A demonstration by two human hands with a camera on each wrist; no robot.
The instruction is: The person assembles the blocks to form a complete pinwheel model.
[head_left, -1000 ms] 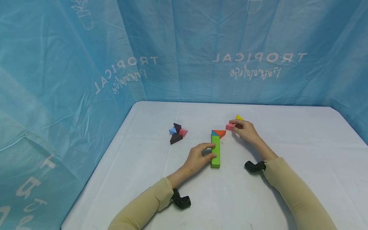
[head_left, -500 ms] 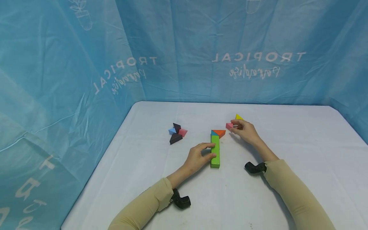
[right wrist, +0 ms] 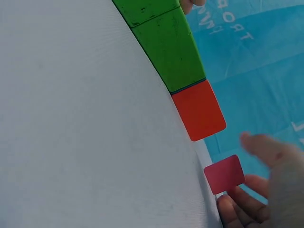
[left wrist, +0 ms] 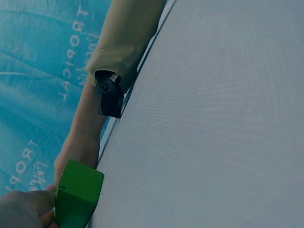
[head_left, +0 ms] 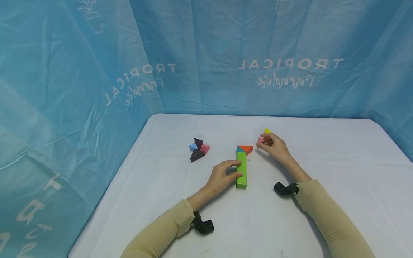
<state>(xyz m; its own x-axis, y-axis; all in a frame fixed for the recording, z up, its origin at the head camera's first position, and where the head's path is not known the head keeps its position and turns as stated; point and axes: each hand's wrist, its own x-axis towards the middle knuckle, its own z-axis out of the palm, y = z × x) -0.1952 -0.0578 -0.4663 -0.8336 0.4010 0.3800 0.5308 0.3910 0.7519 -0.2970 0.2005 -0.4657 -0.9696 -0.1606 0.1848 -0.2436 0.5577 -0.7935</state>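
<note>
Green blocks (head_left: 241,181) lie in line on the white table, a seam showing between them in the right wrist view. My left hand (head_left: 219,179) touches this row from the left, index finger and thumb spread along it. In the left wrist view a green block end (left wrist: 78,183) shows beside the fingers. At the row's far end sit a blue triangular block (head_left: 239,149) and an orange triangular block (head_left: 247,149). Right of these, my right hand (head_left: 275,145) holds a small pink triangular block (head_left: 260,139) between thumb and fingers.
Left of the row lies a loose cluster: two dark blocks (head_left: 197,155), a light blue block (head_left: 193,147) and another pink block (head_left: 205,148). A yellow triangular block (head_left: 267,130) stands just behind my right hand. Blue printed curtains (head_left: 206,89) hang beyond the table (head_left: 338,150).
The pink block has turned in my right fingers, its triangular face now showing, and shifted slightly right. My left hand and the green row have stayed in place.
</note>
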